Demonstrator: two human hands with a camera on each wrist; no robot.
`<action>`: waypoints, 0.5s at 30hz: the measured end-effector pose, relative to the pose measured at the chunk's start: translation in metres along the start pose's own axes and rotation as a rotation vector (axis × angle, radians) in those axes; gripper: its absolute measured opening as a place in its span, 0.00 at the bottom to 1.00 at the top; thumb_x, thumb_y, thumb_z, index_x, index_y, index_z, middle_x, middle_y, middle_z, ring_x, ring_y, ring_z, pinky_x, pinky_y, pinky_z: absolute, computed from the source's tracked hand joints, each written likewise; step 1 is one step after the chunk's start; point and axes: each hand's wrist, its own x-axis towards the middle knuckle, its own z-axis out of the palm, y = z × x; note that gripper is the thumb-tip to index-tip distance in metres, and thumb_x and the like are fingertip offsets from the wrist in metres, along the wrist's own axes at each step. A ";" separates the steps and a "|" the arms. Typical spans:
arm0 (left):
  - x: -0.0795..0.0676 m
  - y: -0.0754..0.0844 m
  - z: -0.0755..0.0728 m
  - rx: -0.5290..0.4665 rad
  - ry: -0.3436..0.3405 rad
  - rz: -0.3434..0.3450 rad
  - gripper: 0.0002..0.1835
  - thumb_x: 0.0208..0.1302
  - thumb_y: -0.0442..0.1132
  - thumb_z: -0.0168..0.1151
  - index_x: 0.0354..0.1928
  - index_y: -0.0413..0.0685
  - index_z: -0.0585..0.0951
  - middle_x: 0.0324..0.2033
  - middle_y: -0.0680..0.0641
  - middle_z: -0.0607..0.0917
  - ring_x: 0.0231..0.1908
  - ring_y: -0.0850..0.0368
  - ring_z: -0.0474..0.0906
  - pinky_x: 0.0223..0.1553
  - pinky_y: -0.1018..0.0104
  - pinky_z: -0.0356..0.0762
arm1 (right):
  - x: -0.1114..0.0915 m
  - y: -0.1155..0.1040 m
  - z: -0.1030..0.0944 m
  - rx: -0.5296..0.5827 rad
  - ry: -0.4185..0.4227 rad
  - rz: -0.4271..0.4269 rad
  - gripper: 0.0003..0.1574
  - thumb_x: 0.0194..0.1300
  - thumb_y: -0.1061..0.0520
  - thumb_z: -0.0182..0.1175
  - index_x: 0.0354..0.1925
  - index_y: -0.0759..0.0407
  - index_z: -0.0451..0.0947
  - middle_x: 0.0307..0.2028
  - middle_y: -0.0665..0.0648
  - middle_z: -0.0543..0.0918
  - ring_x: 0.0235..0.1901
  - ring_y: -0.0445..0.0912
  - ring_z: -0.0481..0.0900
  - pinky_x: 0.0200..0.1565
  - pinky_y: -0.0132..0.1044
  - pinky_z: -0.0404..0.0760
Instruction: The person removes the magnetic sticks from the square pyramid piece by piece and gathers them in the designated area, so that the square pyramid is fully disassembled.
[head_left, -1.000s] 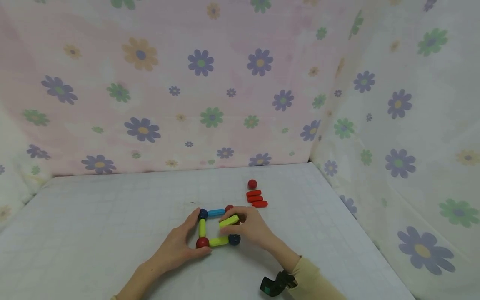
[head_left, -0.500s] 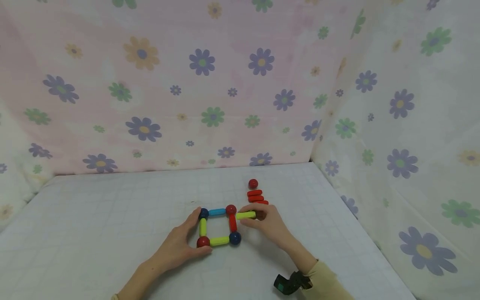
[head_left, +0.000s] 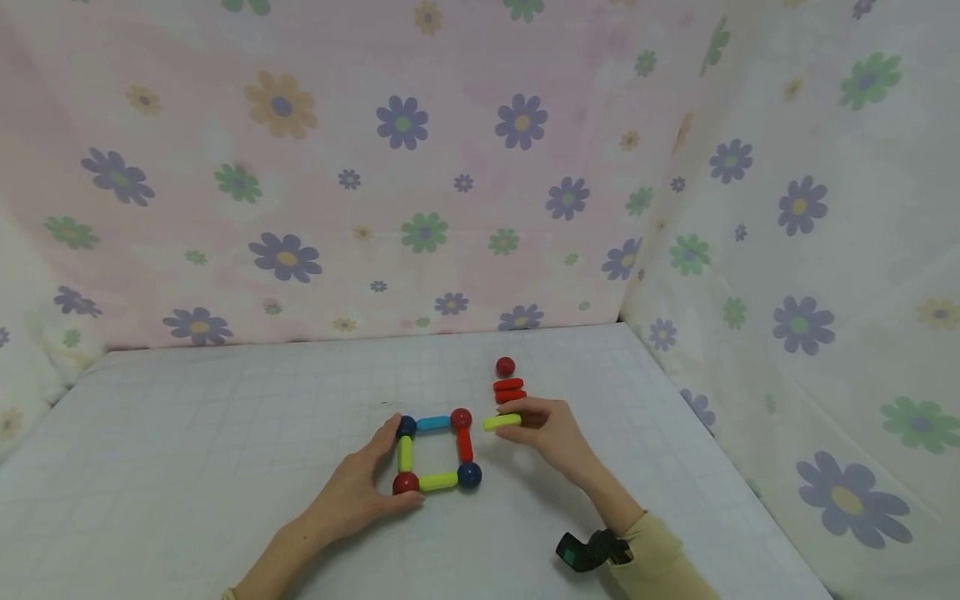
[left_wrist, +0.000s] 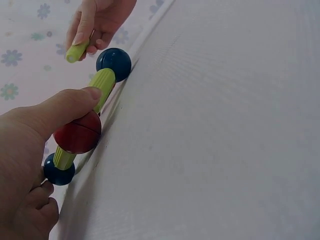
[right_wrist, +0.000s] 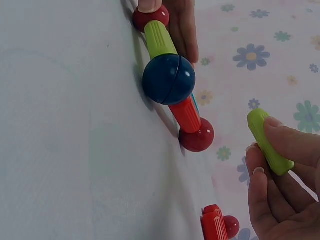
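A square of toy building rods and balls lies on the table, with a blue rod (head_left: 432, 423) at the far side, a red rod (head_left: 465, 445) at the right, and yellow-green rods (head_left: 438, 482) at the near and left sides. Red balls (head_left: 461, 418) and dark blue balls (head_left: 469, 475) form its corners. My left hand (head_left: 352, 492) grips the left side, thumb on the near red ball (left_wrist: 78, 133) and fingers by the far-left blue ball (head_left: 407, 426). Right of the square, my right hand (head_left: 551, 433) pinches a loose yellow-green rod (right_wrist: 267, 142) between thumb and fingers, apart from the square.
Beyond my right hand lie a single red ball (head_left: 506, 366) and loose red rods (head_left: 508, 384), partly covered by that hand. White cloth covers the table (head_left: 225, 417). Flowered curtains (head_left: 480, 275) stand along its back and right side.
My right hand has carried the yellow-green rod from over the square's right side out to the right and slightly away, uncovering the red rod. My left hand stays on the square.
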 end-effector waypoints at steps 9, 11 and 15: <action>-0.002 0.002 -0.001 -0.005 -0.007 -0.009 0.61 0.49 0.64 0.75 0.80 0.56 0.51 0.78 0.47 0.57 0.76 0.43 0.54 0.71 0.40 0.60 | 0.001 0.002 -0.006 -0.037 0.039 -0.008 0.22 0.57 0.52 0.75 0.48 0.60 0.86 0.44 0.55 0.88 0.41 0.47 0.84 0.45 0.32 0.84; -0.002 0.001 -0.001 -0.002 -0.005 -0.008 0.61 0.49 0.64 0.75 0.80 0.57 0.51 0.77 0.47 0.57 0.76 0.43 0.55 0.70 0.39 0.61 | 0.002 0.004 -0.007 -0.033 0.048 -0.005 0.21 0.56 0.53 0.75 0.47 0.58 0.86 0.44 0.54 0.88 0.41 0.47 0.85 0.46 0.32 0.84; -0.001 0.001 0.000 0.001 -0.003 -0.009 0.61 0.48 0.64 0.75 0.80 0.58 0.52 0.77 0.48 0.58 0.76 0.43 0.55 0.70 0.39 0.62 | 0.004 0.009 -0.010 -0.034 0.072 0.002 0.19 0.56 0.53 0.75 0.47 0.55 0.87 0.43 0.54 0.88 0.42 0.45 0.86 0.47 0.31 0.84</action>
